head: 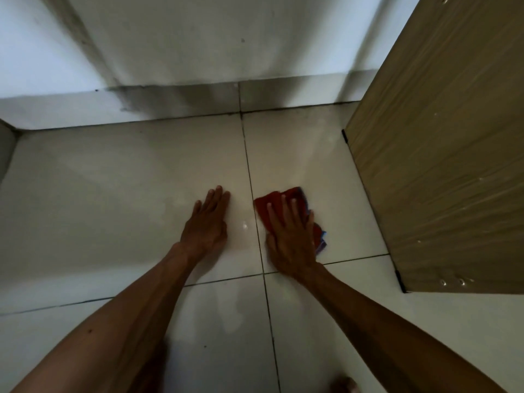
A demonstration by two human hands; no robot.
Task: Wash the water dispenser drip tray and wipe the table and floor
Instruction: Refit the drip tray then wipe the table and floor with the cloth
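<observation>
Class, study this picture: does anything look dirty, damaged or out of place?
Yes: dark smudges along the foot of the white wall, just above the floor tiles, look like grime or damp. Nothing else stands out.

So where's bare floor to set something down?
Bare tiles lie left of the left hand, and ahead of both hands up to the wall. Tight: the right hand presses the red cloth near the wooden panel.

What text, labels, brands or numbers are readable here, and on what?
None: no words, numbers or signs show on the red cloth, the floor tiles, the wooden panel or the wall.
</observation>
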